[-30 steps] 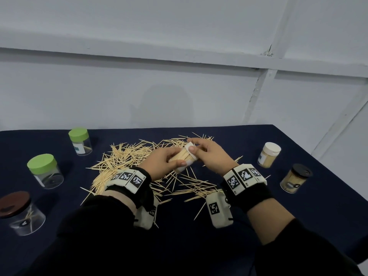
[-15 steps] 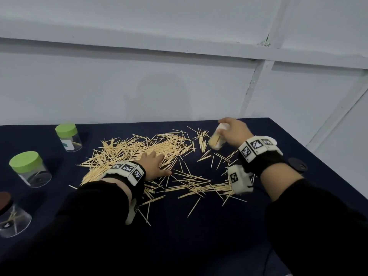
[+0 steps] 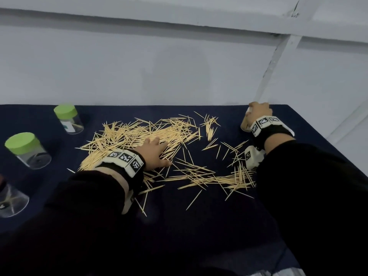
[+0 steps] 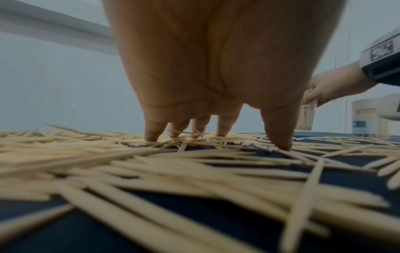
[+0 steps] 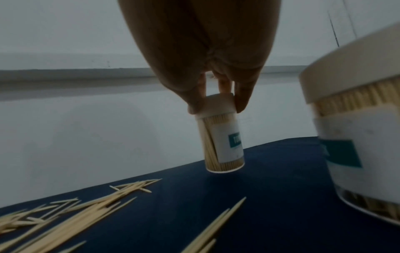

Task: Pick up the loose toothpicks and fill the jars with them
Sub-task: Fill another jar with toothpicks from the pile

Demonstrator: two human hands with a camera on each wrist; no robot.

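Observation:
Loose toothpicks (image 3: 151,134) lie in a wide heap on the dark blue cloth (image 3: 199,226), with thinner scatter (image 3: 215,180) toward the right. My left hand (image 3: 159,150) rests palm down on the heap, its spread fingertips (image 4: 151,135) touching the sticks and holding nothing. At the far right corner my right hand (image 3: 256,110) grips the white lid of a small jar (image 5: 223,142) packed with toothpicks. That jar hangs slightly tilted with its base at the cloth; I cannot tell if it rests there.
A second white-lidded full jar (image 5: 357,137) stands close to the right of the held one. Two green-lidded jars (image 3: 68,119) (image 3: 27,150) and a clear jar (image 3: 10,202) holding a few sticks stand along the left. The table's right edge (image 3: 326,140) is close.
Both hands held the jar at the centre. The left hand let go and dropped onto the heap; the right hand carried the jar to the far right corner and lowered it.

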